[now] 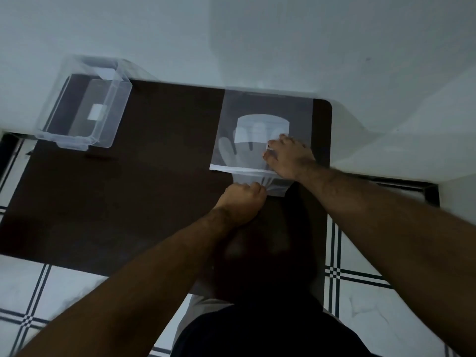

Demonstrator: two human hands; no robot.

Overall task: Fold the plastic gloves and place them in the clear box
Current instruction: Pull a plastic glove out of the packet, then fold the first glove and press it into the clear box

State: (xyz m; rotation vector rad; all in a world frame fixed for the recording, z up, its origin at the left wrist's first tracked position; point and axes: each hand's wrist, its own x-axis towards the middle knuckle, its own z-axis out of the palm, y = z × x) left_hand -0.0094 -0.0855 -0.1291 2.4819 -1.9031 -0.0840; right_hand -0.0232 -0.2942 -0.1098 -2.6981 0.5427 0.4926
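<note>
Dark table (128, 202): clear box (85, 109) at 10 o'clock, plastic glove packet (257, 130) at 1 o'clock.

So from my view, the table (128, 202) sits pushed up against the wall (257, 34), tiled floor (51, 292) around its near and right edges. The clear box (85, 109) is on the far left corner of the table, well apart from everything else. Over on the far right part lies the packet of plastic gloves (257, 130). My right hand (288, 155) rests on the packet's near right corner, and my left hand (242, 199) is at its near edge, just in front.
</note>
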